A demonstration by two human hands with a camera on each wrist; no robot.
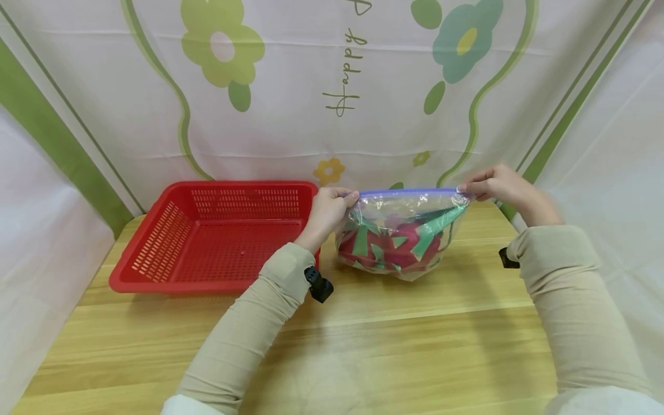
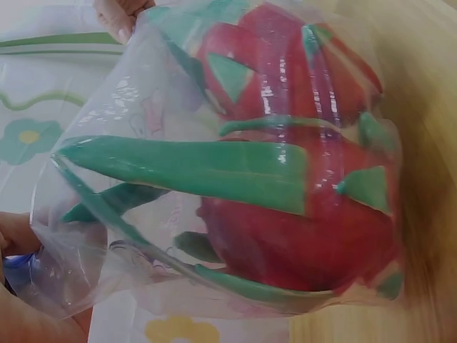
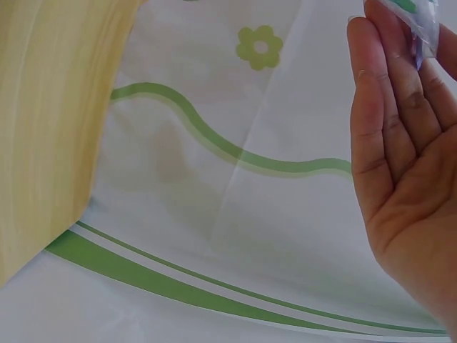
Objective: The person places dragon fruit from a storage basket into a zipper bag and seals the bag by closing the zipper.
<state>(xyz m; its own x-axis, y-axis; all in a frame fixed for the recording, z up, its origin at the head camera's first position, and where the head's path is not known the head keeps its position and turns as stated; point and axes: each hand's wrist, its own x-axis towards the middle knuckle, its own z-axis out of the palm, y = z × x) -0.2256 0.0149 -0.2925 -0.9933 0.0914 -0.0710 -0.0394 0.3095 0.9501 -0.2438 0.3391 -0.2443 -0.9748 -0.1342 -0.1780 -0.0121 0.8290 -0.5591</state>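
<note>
A clear zip bag [image 1: 422,200] with a purple strip along its top stands upright on the wooden table. Inside are red dragon fruits [image 2: 300,236] with green scales, pressed against the plastic. My left hand [image 1: 328,212] pinches the bag's top left corner between thumb and fingers. At the opposite corner, my right hand [image 1: 500,185] pinches the purple strip's end, so the top edge is stretched straight. In the right wrist view, a bit of the bag [image 3: 426,25] shows between the fingers of the right hand [image 3: 407,136]. Whether the strip is sealed, I cannot tell.
A red plastic basket [image 1: 218,286] with slotted walls stands left of the bag, close to my left forearm. The table [image 1: 394,351] extends toward me. Behind it hangs a white cloth [image 1: 295,69] printed with flowers, reaching round both sides.
</note>
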